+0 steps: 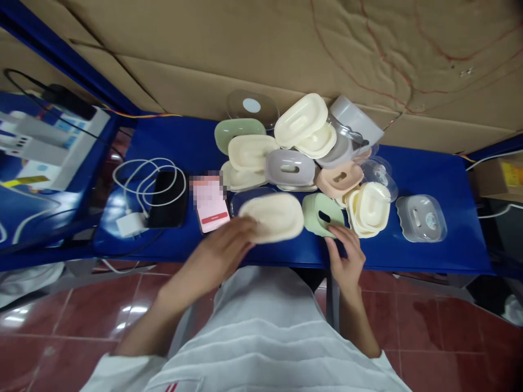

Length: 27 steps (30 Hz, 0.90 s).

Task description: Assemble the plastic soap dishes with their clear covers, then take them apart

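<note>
My left hand grips the left end of a cream oval plastic dish, which is tilted above the front of the table and slightly blurred. To the right, my right hand has its thumb and fingers on the near edge of a pale green plastic piece with a dark slot. Just beyond that hand lies a stack of cream dishes. Behind the held dish rest a mauve slotted piece and another cream dish. A clear plastic lid is partly hidden under the held dish.
Peach slotted pieces, a green dish and clear lids crowd the blue table. A grey box with a clear lid stands at right. Left are a lit phone, a black phone and a white cable. Cardboard lines the back.
</note>
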Each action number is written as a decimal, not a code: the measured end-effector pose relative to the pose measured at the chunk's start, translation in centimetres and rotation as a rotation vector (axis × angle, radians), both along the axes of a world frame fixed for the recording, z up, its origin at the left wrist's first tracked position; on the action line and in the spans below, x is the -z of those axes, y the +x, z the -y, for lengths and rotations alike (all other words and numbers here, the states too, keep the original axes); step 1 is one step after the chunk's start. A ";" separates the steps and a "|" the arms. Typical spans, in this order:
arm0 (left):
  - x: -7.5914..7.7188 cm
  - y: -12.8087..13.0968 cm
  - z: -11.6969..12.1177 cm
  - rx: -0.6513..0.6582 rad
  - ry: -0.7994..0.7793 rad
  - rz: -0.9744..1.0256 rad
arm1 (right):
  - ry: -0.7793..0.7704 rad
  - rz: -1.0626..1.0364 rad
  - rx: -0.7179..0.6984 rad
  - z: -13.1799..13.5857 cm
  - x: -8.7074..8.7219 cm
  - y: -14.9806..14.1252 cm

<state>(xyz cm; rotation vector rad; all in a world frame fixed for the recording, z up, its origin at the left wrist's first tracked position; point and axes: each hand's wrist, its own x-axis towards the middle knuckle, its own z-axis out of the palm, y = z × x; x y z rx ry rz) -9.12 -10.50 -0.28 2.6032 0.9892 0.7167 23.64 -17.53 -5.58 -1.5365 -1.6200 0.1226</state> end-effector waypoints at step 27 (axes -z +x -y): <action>3.9 0.7 1.7 0.073 -0.004 0.021 | -0.125 0.384 -0.434 3.3 0.7 -4.1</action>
